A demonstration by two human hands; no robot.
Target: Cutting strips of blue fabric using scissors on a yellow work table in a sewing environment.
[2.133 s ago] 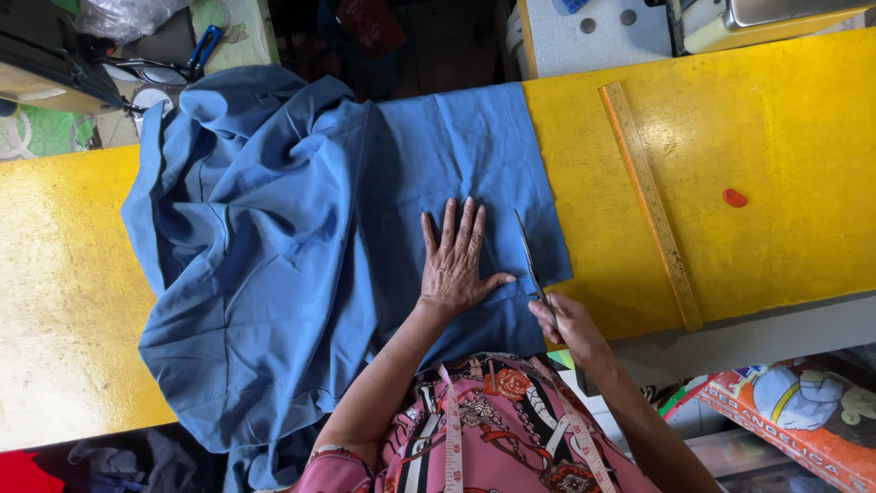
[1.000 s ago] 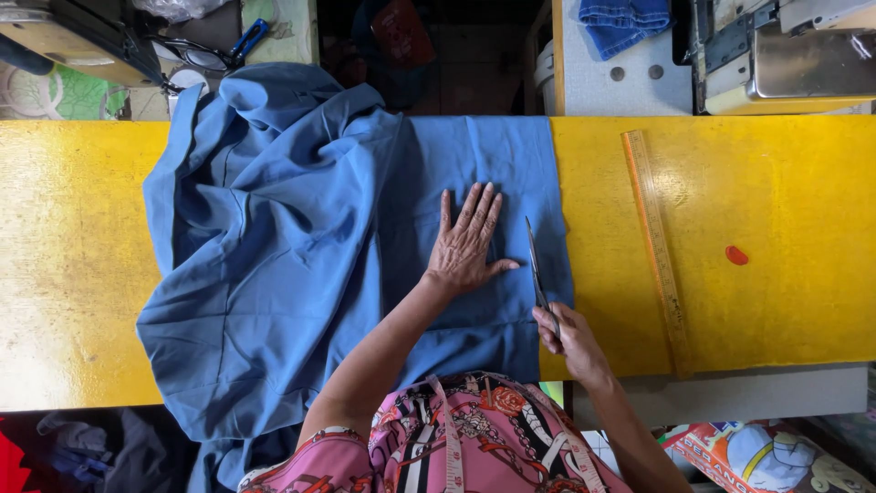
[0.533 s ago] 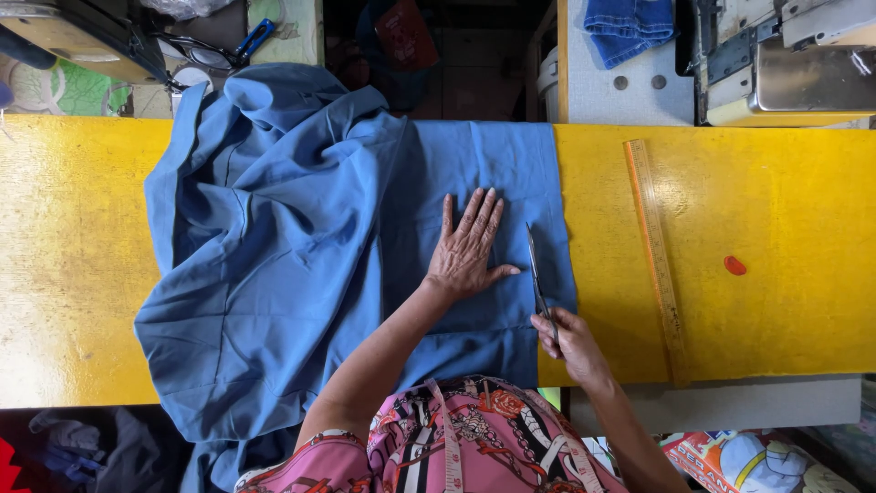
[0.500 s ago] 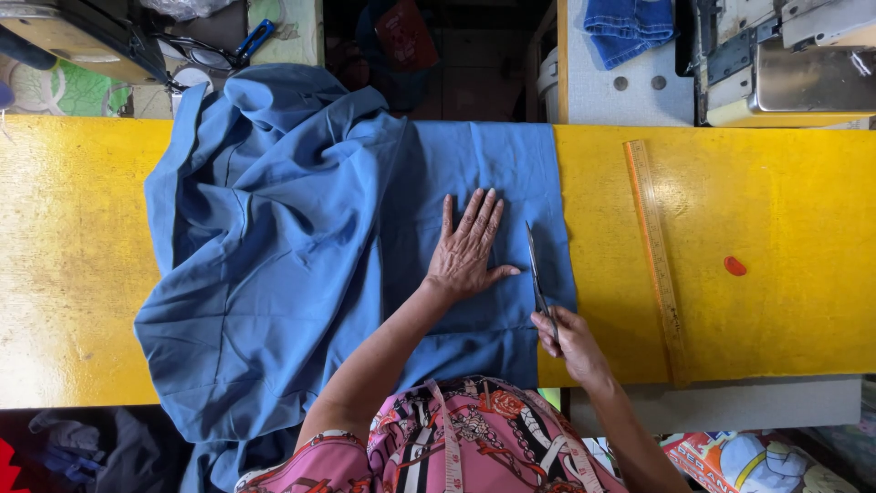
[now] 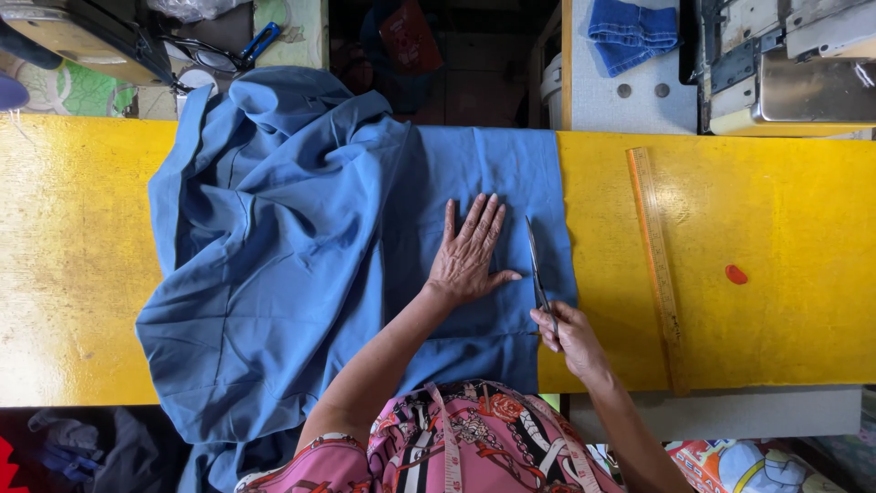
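Two hands are busy here, and we see them from above. Nearest to us is a pink flowery top [image 5: 474,447] with a tape measure [image 5: 452,452] hanging down the front. Just past that, our right hand [image 5: 573,340] is closed around the handles of a pair of scissors [image 5: 538,274]. The blades point away from us and lie on the blue cloth [image 5: 301,274], close to its right edge. We cannot tell how wide the blades are parted. Our left hand [image 5: 470,254] lies flat beside the scissors, fingers spread wide, pressing the cloth down on the yellow table [image 5: 785,319]. So we think the step in hand is cutting a long strip off the right side of the cloth. The cut looks only partly done, since the far part of the edge seems whole. The next snip needs a straight line, the cloth held still, and our left fingers kept out of the way of the blades. To the right lie a long wooden ruler [image 5: 657,265] and a small red chalk [image 5: 735,274], apart from the cloth. On the left the cloth is bunched in big folds. Farthest away are a folded blue towel [image 5: 631,32] and a grey sewing machine [image 5: 794,64].
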